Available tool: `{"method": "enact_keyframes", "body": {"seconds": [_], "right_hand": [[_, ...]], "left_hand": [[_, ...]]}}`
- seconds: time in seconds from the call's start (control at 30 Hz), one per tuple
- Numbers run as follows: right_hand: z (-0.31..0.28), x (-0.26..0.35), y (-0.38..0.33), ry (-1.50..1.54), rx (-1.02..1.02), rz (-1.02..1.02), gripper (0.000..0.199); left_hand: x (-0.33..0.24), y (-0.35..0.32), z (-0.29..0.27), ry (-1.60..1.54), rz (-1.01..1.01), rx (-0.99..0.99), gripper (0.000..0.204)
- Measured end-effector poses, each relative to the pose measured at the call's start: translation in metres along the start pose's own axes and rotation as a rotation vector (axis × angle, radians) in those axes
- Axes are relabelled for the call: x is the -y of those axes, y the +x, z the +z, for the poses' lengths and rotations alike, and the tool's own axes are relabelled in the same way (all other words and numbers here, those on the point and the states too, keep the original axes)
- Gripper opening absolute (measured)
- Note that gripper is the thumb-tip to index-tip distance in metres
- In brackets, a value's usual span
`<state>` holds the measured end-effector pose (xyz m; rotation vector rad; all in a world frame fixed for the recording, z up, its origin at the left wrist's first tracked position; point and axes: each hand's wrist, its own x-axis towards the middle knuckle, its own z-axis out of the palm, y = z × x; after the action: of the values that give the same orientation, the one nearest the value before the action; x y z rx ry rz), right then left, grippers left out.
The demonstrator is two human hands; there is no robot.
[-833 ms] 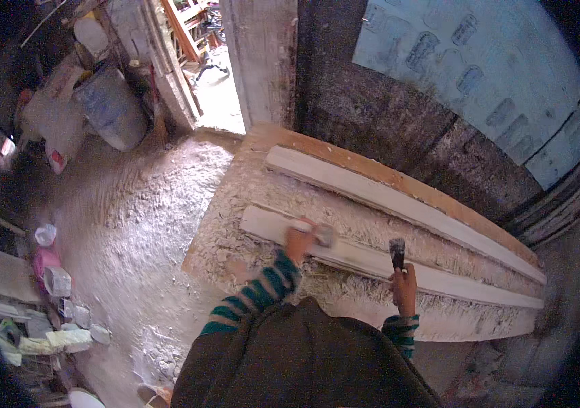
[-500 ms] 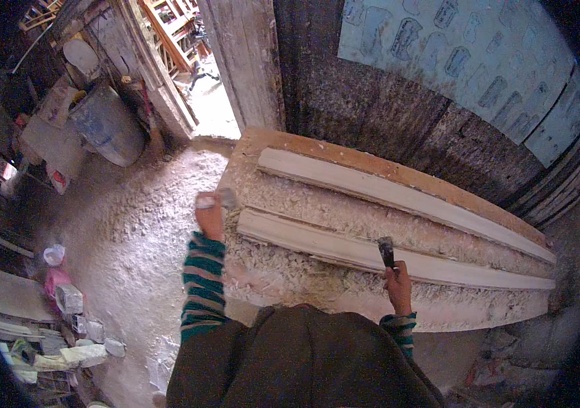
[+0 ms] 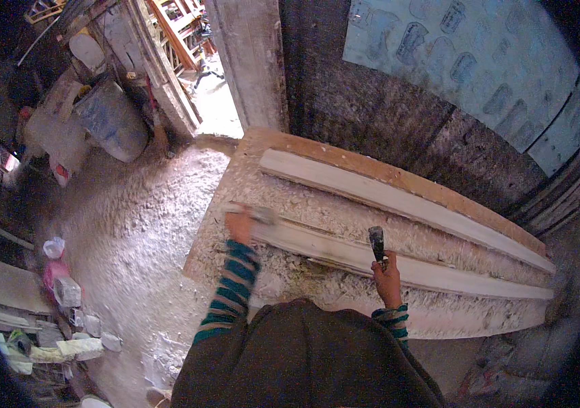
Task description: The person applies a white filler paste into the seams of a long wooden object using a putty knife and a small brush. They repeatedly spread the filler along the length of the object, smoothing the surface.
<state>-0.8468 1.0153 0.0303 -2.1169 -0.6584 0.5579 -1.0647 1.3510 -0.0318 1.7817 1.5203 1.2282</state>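
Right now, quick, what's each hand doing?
Left hand: on the end of the near plank, holding a blurred tool I can't make out.
Right hand: closed around a chisel, standing on that plank.

the workbench (image 3: 398,178) butts against a dark wall (image 3: 385,115) along its far edge, so no passage there; two long pale planks (image 3: 398,194) lie lengthwise (a shavings-filled strip between them stays open); the near edge is taken by the person's body; the left end is free, opening onto sawdust floor (image 3: 127,224); a blue barrel (image 3: 110,119) stands well beyond.
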Motion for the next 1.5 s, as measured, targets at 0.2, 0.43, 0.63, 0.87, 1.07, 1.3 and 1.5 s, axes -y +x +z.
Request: {"method": "enact_keyframes", "body": {"seconds": [0.2, 0.43, 0.63, 0.87, 1.07, 1.3, 1.5], "right_hand": [[0.002, -0.007, 0.005, -0.059, 0.004, -0.032, 0.037], [0.004, 0.026, 0.007, 0.049, 0.003, -0.067, 0.037], [-0.006, 0.013, 0.0, 0.014, -0.055, -0.017, 0.036], [-0.017, -0.022, -0.02, 0.033, -0.117, 0.015, 0.035], [-0.022, -0.015, -0.025, 0.011, -0.157, -0.01, 0.035], [-0.025, 0.006, 0.013, -0.367, 0.145, -0.046, 0.032], [-0.069, 0.017, 0.054, -0.691, 0.303, -0.114, 0.029]], "left_hand": [[0.022, 0.076, -0.095, -0.331, 0.078, -0.286, 0.005], [-0.091, -0.036, -0.007, -0.664, -0.239, 0.389, 0.009], [-0.128, -0.13, 0.077, -0.709, -0.179, 0.581, 0.028], [-0.066, -0.097, 0.092, 0.015, -0.137, 0.468, 0.048], [0.041, 0.037, -0.032, 0.5, 0.304, -0.102, 0.02], [-0.026, 0.046, -0.094, -0.272, -0.134, -0.225, 0.023], [-0.046, -0.012, -0.071, -0.536, -0.274, -0.097, 0.023]]}}
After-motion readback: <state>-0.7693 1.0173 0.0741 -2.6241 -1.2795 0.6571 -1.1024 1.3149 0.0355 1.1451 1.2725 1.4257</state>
